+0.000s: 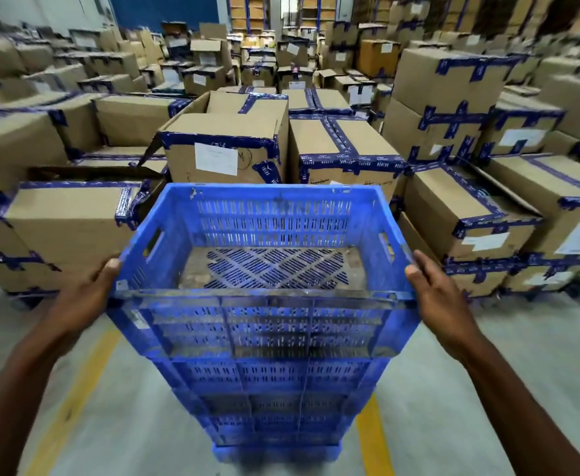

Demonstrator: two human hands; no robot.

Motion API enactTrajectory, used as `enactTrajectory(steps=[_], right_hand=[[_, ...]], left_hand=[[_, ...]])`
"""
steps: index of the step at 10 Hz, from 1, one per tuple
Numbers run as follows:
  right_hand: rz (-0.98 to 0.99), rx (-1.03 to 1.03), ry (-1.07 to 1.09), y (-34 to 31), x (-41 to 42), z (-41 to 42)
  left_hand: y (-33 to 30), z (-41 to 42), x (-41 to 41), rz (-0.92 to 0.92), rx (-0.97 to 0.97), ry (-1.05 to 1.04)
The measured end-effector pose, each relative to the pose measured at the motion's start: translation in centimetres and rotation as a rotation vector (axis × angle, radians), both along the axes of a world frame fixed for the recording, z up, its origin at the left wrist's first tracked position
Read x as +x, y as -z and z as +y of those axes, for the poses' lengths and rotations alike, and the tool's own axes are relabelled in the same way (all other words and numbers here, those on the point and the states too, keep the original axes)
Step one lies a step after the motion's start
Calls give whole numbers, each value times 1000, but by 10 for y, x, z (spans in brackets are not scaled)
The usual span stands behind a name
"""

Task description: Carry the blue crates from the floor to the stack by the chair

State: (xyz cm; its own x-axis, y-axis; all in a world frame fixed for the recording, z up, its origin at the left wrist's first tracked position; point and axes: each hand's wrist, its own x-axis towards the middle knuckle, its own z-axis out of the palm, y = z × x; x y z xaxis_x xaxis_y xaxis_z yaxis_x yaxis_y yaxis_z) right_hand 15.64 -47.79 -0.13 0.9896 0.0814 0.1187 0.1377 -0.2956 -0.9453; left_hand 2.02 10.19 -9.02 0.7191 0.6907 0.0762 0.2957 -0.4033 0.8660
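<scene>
A warehouse: taped cardboard boxes (pixel 226 146) stacked everywhere, concrete floor (pixel 487 355).

Print on the boxes' blue tape (pixel 350 163) and white labels (pixel 216 159) is illegible

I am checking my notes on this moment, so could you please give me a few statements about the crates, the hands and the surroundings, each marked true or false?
1. The top crate is empty. True.
2. Only the left hand touches the top crate. False: the right hand holds its right side as well, so the grip is two-handed.
3. The top crate sits over a stack of blue crates. True.
4. Yellow lines are painted on the floor. True.
5. The cardboard boxes behind the crates are sealed with red tape. False: the tape is dark blue.
</scene>
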Motion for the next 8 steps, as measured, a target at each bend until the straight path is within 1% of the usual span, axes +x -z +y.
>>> enactTrajectory(steps=[1, 2, 3, 4, 5, 6, 7, 8], right_hand=[[-99, 10, 82, 23, -13, -2], [-83, 71, 163, 27, -11, 4], [-114, 100, 191, 24, -16, 10], [-103, 6, 186, 18, -21, 12], [-130, -308, 202, 6, -28, 9], [-259, -629, 152, -8, -48, 8], [-381, -784, 124, -39, -66, 28], [-556, -859, 61, -82, -71, 60]], left_hand=[[-67, -122, -37, -147, 85, 68], [-73, -145, -44, -293, 60, 60], [-71, -139, -41, -257, 4, 58], [-68, -127, -46, -197, 57, 128], [-75, -117, -47, -50, 124, 163], [-86, -121, -54, 44, 247, 223], [-98, -119, -51, 83, 362, 230], [-132, -135, -47, 66, 502, 265]])
